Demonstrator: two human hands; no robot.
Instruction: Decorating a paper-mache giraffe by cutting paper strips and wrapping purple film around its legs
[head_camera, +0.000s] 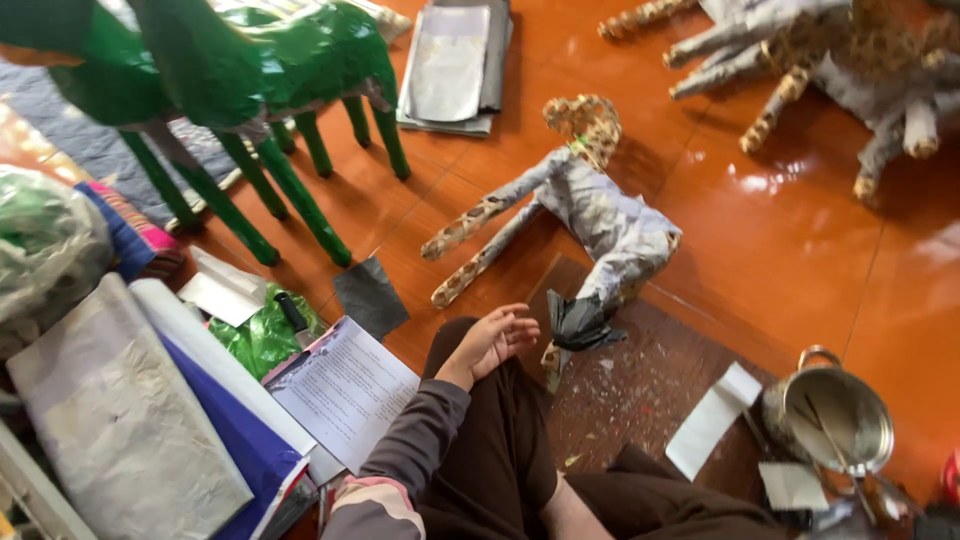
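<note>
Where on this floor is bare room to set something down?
Bare orange tile floor lies between the grey paper-covered animal figure and the steel pot. The left is crowded with green animal figures, rolled sheets and printed pages beside the left hand.

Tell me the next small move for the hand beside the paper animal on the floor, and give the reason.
Probably reach the left hand forward to the dark sheet hanging at the rear leg of the paper animal and press it flat. The hand is open and empty, resting on the knee just beside that leg, and the sheet looks loose and crumpled rather than smoothed on. The right hand is out of view.
</note>
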